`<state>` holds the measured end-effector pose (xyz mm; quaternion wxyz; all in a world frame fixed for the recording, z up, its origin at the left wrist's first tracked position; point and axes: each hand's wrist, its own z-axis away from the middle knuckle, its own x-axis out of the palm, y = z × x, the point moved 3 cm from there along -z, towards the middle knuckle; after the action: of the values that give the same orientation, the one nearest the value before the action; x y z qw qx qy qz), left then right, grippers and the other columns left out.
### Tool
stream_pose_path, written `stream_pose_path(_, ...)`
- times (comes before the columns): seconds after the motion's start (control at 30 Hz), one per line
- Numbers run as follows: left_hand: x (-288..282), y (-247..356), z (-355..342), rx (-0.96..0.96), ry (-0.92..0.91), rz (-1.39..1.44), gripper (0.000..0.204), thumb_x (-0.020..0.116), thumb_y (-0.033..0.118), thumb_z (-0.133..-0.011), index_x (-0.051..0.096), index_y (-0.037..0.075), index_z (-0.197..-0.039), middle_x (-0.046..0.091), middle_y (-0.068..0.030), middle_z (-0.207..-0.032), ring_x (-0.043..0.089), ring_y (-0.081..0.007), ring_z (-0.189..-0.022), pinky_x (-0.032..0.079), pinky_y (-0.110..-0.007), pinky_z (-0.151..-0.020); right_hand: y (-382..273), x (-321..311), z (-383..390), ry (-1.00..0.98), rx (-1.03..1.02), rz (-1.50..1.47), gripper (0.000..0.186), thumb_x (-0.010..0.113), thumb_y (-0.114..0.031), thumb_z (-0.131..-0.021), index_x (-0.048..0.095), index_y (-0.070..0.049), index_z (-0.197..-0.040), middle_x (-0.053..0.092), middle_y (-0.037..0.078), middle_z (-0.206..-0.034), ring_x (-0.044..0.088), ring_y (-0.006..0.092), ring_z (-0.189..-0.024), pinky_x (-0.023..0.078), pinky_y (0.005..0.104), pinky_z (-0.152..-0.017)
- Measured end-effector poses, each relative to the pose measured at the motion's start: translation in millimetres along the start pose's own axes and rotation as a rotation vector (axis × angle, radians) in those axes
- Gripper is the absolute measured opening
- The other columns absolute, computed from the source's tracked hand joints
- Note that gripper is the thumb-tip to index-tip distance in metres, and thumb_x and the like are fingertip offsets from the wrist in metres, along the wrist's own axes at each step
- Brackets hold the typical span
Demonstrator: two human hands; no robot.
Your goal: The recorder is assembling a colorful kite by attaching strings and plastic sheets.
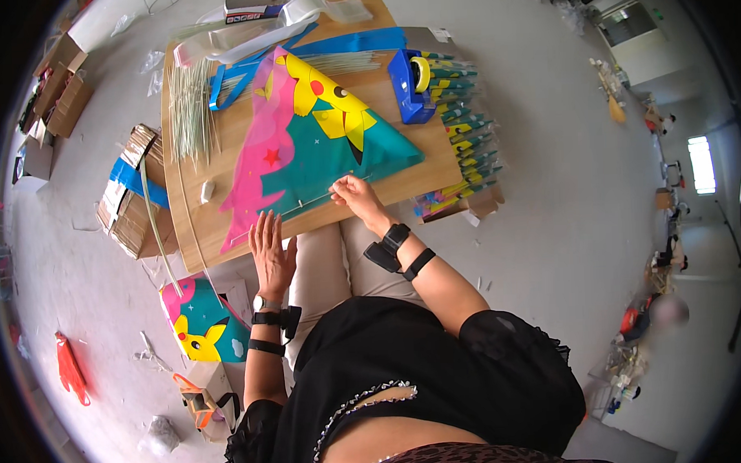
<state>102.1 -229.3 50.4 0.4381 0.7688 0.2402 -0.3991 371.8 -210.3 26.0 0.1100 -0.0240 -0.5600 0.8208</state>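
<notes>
A triangular kite (303,156) of thin pink and teal fabric, printed with a yellow cartoon figure, lies on the wooden table before me. Along its near edge runs a thin white rod (300,205). My left hand (271,247) rests with fingers stretched out over that edge, at the table's front. Farther right, my right hand (353,194) has thumb and fingers pinched together on the rod at the kite's edge. Its fingertips partly cover the spot they grip.
Thin pale sticks (191,115) lie at the table's left. A blue tape dispenser (412,87) stands at the right, beside a box of bundled printed kites (469,146). Blue strips (348,43) and a white plastic tray (254,40) lie at the back. A taped carton (137,195) stands left.
</notes>
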Motion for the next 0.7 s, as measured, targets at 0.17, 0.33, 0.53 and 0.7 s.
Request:
stream_pose_path(0.17,0.7,6.1,-1.6,-0.01,0.0,0.043,0.058,0.076,0.016,-0.096,0.058,0.002,-0.149,0.057,-0.0186,-0.154,0.045,-0.0386,-0.151,0.033,-0.056,-0.127,6.4,2.0,-3.1,-0.014,-0.032,-0.036,0.014,0.067,-0.021,-0.11,0.068,-0.007,-0.11,0.073,0.001,-0.099,0.069,0.0093,-0.086,0.057,0.0261,-0.076)
stream_pose_path(0.33,16.1,4.7,-6.6,0.017,-0.009,0.068,0.056,0.076,0.019,-0.095,0.06,0.0,-0.146,0.057,-0.0171,-0.152,0.046,-0.037,-0.15,0.034,-0.055,-0.127,-9.6,0.7,-3.8,0.045,-0.054,0.024,0.016,0.068,-0.022,-0.109,0.069,-0.007,-0.111,0.07,-0.001,-0.094,0.064,0.0073,-0.079,0.054,0.0241,-0.073)
stream_pose_path(0.53,16.6,10.6,-0.1,-0.005,-0.026,0.104,0.052,0.075,0.019,-0.095,0.062,0.001,-0.142,0.057,-0.0161,-0.151,0.048,-0.0367,-0.148,0.036,-0.053,-0.125,-7.4,21.0,-2.9,-0.04,0.08,0.053,0.019,0.063,-0.022,-0.112,0.07,-0.004,-0.113,0.052,-0.008,-0.079,0.044,0.0009,-0.063,0.037,0.0214,-0.056)
stream_pose_path(0.7,19.6,20.1,-4.3,0.025,-0.012,0.13,0.052,0.077,0.02,-0.093,0.063,0.0,-0.14,0.058,-0.0156,-0.146,0.05,-0.0359,-0.144,0.04,-0.05,-0.123,-3.3,35.4,-4.5,-0.06,0.108,0.08,0.02,0.063,-0.023,-0.111,0.072,-0.005,-0.109,0.053,-0.009,-0.078,0.042,0.0003,-0.062,0.034,0.0221,-0.053)
